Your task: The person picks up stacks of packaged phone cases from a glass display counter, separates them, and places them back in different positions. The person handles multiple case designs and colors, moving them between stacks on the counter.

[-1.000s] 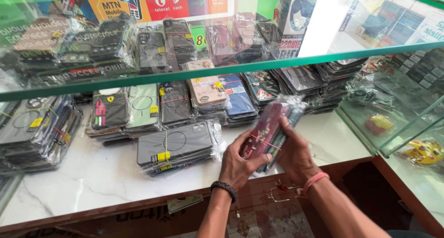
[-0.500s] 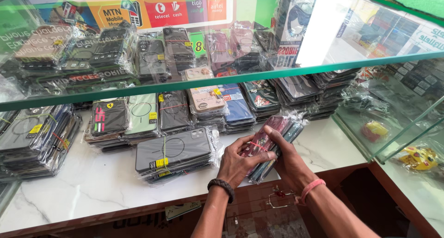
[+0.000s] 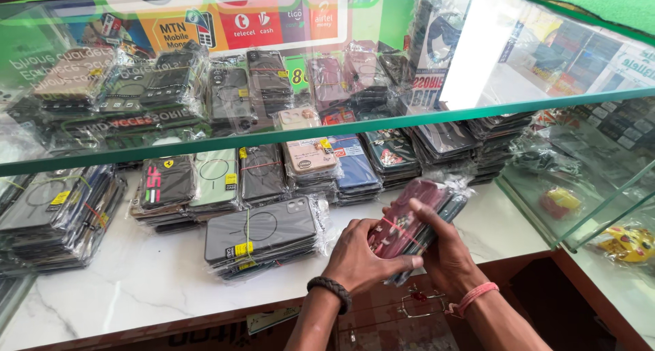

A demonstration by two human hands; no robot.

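Bundle of phone cases (image 3: 409,221), maroon on top, plastic-wrapped and banded: held near the front edge of the white marble bench (image 3: 123,289), toward its right end. Left hand (image 3: 361,259): fingers closed around the bundle's near end. Right hand (image 3: 447,249): fingers wrapped over its right side. Grey case stack (image 3: 263,236): just left of the hands. Glass shelf (image 3: 273,136): above.

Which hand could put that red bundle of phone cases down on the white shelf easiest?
Probably the right hand: it wraps around the red bundle of phone cases from behind and carries most of it. The left hand only steadies the bundle's near end, just above the white shelf.
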